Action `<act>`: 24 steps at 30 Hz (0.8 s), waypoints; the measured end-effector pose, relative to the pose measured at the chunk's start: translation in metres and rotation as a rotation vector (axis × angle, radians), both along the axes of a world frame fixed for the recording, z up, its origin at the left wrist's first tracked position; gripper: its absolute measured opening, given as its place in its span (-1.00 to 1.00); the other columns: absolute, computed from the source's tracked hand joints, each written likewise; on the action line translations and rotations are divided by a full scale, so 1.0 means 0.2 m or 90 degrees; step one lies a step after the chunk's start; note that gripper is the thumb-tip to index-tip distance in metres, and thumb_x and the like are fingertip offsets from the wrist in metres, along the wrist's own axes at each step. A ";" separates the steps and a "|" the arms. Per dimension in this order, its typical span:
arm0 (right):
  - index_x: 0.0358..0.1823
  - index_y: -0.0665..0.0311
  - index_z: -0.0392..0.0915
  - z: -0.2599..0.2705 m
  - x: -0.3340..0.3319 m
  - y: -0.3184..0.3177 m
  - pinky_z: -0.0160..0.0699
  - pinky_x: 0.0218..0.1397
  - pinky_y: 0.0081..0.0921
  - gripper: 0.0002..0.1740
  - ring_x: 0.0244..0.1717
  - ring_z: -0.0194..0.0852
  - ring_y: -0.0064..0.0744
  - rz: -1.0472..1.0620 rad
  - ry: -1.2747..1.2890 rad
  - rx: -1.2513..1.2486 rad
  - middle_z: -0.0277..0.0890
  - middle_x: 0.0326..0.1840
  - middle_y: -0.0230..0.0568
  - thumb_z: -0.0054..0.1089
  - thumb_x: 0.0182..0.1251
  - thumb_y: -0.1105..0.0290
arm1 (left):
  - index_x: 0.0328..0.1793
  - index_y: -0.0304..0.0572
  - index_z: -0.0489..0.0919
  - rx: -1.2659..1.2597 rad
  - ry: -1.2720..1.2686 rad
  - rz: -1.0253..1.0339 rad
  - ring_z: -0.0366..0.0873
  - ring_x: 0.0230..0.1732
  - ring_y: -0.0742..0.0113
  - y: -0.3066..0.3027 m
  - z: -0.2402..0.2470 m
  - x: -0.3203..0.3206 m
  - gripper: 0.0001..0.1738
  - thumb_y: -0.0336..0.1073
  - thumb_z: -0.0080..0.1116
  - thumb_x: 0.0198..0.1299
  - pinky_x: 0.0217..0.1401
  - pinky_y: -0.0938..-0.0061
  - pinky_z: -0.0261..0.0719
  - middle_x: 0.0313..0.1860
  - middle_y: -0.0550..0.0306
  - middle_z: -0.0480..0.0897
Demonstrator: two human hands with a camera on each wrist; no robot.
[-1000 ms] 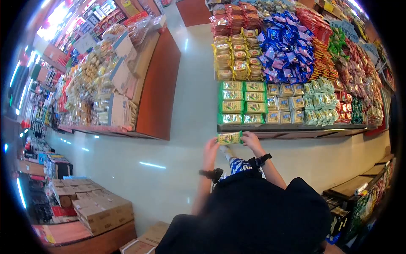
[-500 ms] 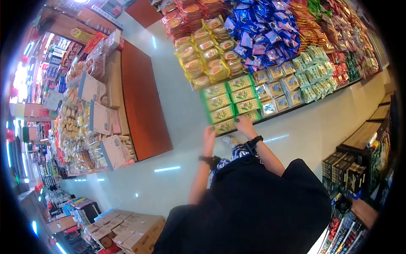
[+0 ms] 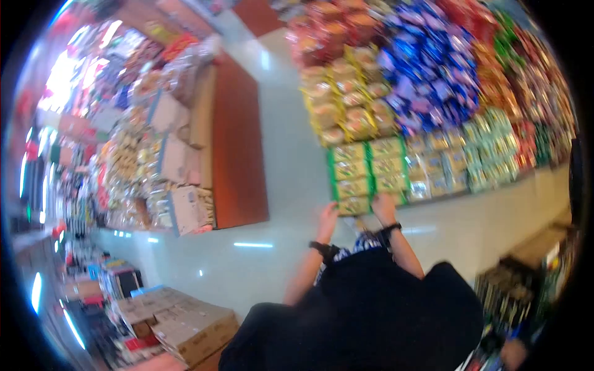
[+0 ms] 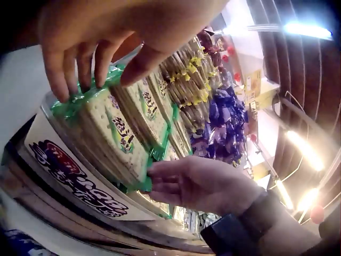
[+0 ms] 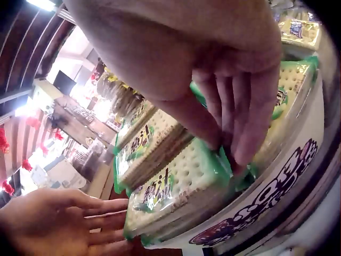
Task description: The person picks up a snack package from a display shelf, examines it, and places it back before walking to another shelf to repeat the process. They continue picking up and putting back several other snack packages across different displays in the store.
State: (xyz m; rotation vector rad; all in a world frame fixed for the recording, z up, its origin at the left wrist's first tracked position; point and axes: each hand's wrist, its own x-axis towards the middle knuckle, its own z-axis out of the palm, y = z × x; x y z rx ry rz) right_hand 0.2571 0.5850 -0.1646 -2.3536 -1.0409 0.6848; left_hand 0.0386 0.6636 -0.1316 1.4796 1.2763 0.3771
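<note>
A clear, green-ended packet of crackers (image 3: 354,206) lies at the front left corner of the display, on top of a stack of like packets. My left hand (image 3: 328,223) is at its left end. In the left wrist view, the left fingers reach over the green wrapper end of the packet (image 4: 112,125), with the thumb spread away from them. In the right wrist view, my right hand (image 5: 229,101) pinches the other green end of the packet (image 5: 176,184) between thumb and fingers. The left hand (image 5: 69,221) there has extended fingers beside the packet's end.
Behind are rows of yellow-wrapped cakes (image 3: 349,99) and a heap of blue packets (image 3: 430,68). A printed label strip (image 4: 80,176) runs along the display's front. Across the aisle stands another snack counter (image 3: 238,148); cardboard boxes (image 3: 192,328) are at lower left.
The packet, held between both hands in front of the display a second ago, now lies on the front stack. Both hands have moved forward with it, and the head view has shifted.
</note>
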 end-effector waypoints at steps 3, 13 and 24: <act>-0.33 0.29 0.73 0.06 -0.02 0.00 0.60 -0.16 0.00 -0.82 -0.24 0.67 0.15 -0.017 -0.042 0.065 0.66 -0.36 0.14 0.20 0.11 0.40 | 0.31 -0.25 0.54 -0.032 -0.112 0.068 0.55 0.15 0.30 -0.02 -0.11 -0.02 -0.54 -0.30 0.16 0.30 0.24 0.40 0.48 0.13 0.08 0.65; -0.45 0.43 0.68 0.16 -0.01 0.00 0.62 -0.24 -0.06 -0.72 -0.39 0.64 0.13 0.078 -0.145 0.042 0.64 -0.45 0.12 0.29 0.18 0.30 | 0.25 -0.27 0.56 0.003 -0.128 0.131 0.58 0.18 0.24 -0.18 -0.04 -0.10 -0.56 -0.24 0.16 0.29 0.27 0.37 0.50 0.10 0.00 0.67; -0.40 0.40 0.66 0.53 -0.13 -0.17 0.59 -0.25 -0.02 -0.54 -0.33 0.65 0.18 0.398 -0.199 0.024 0.64 -0.38 0.18 0.20 0.17 0.04 | 0.16 -0.30 0.59 -0.001 -0.164 0.462 0.61 0.10 0.26 -1.33 -0.09 -0.43 -0.62 -0.18 0.16 0.37 0.18 0.39 0.55 0.04 0.06 0.70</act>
